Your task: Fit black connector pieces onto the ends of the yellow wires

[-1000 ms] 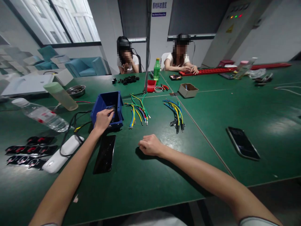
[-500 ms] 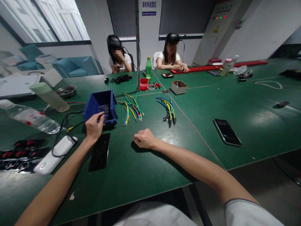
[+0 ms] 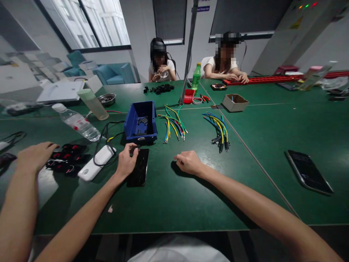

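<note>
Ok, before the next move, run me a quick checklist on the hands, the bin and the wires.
1. Left hand out of the blue bin: ok, it sits on the table beside the black phone.
2. Left hand holding a part: cannot tell, its fingers are curled.
3. Right hand empty: cannot tell, it is a closed fist on the green table.
4. Bin stocked: ok, dark parts lie inside.
5. Wire bundles untouched: ok, both lie beyond the hands.
6. Another person's hand away from the bin: ok, it is far left, by the black-and-red packets.
</note>
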Demonstrator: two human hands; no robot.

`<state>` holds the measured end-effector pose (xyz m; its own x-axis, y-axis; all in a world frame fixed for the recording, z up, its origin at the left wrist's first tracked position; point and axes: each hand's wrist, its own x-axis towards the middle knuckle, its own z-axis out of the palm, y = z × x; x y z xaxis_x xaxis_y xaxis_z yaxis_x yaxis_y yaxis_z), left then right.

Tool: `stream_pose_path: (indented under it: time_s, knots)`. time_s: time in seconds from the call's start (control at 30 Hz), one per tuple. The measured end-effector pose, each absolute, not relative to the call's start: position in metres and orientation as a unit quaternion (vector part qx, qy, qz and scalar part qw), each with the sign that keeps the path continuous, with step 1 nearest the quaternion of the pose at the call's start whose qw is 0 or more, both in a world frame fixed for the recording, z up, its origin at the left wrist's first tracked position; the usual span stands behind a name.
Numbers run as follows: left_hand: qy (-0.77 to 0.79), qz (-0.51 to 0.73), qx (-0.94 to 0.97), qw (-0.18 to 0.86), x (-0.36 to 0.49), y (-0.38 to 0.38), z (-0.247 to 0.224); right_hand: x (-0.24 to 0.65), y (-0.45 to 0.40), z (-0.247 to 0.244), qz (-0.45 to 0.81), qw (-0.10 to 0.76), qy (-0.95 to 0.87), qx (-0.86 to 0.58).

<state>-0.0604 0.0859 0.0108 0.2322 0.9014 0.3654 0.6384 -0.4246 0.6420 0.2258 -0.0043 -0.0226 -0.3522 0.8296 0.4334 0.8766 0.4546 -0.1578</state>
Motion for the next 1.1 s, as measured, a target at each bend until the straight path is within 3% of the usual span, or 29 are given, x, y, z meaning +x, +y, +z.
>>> stream_pose_path:
  time_s: [0.37, 0.63, 0.87, 1.1]
  knots:
    - [0.405, 0.323, 0.818, 0.249, -0.045, 0.047, 0.026, 0.223, 0.035, -0.003, 0.026, 0.221, -0.662, -0.715]
    - [0.248, 0.239, 0.895, 0.283, -0.025, 0.015, 0.013, 0.204, 0.115, 0.027, 0.070, 0.126, -0.581, -0.801]
    - [0.173, 0.170, 0.949, 0.202, -0.007, -0.014, 0.003, 0.191, 0.141, 0.022, 0.097, 0.133, -0.542, -0.824]
    - [0.102, 0.159, 0.976, 0.106, 0.008, -0.033, 0.003, 0.202, 0.137, 0.014, 0.159, 0.197, -0.514, -0.820]
